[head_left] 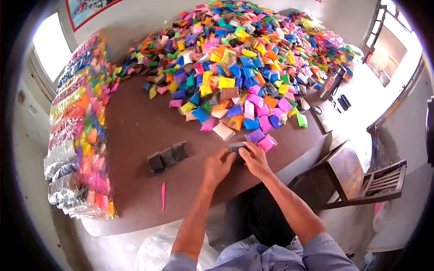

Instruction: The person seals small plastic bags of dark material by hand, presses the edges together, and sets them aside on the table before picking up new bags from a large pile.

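Observation:
Between my two hands, just above the near part of the table, is a small dark grey or black packet. My left hand pinches its left side, thumb and fingers closed. On the opposite side, my right hand grips it with the thumb on top. Left of my hands, several black packets lie side by side in a row on the brown tabletop. A pink plastic stick tool rests nearer the table edge. Just beyond my right hand are a pink packet and a purple packet.
A large heap of colourful packets covers the table's far side. Bundled clear bags of packets line the left edge. At the right stand a dark flask and a phone-like flat object. A wooden chair sits right of the table.

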Available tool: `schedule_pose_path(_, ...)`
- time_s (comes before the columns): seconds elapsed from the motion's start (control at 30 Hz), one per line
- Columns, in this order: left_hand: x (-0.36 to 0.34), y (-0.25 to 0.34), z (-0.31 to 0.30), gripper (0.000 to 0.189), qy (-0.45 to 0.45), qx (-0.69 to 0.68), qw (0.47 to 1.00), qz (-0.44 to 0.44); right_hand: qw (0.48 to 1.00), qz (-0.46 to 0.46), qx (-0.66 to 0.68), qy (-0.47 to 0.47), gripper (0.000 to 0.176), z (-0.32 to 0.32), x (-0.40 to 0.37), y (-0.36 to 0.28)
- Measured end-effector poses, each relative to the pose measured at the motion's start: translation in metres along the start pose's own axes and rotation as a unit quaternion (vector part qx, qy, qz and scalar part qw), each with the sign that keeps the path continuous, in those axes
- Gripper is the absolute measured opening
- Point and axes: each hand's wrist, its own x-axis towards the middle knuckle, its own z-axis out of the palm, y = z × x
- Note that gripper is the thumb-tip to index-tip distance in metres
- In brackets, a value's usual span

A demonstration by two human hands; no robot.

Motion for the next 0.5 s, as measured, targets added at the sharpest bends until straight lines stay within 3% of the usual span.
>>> schedule_pose_path(0.1,0.003,-0.009,0.005,0.028,0.042,-0.004,0.998,0.052,0.999,-0.044,-0.01,0.017,0.022,0.003,0.001,0.006)
schedule_pose_path(0.27,0.006,-0.013,0.006,0.026,0.067,0.006,0.997,0.035,0.996,-0.078,-0.047,0.01,0.025,0.003,0.007,0.017)
schedule_pose_path(0.5,0.004,-0.002,0.005,0.026,0.082,0.012,0.996,0.041,0.999,-0.017,-0.032,-0.022,0.034,0.0,0.016,0.009)
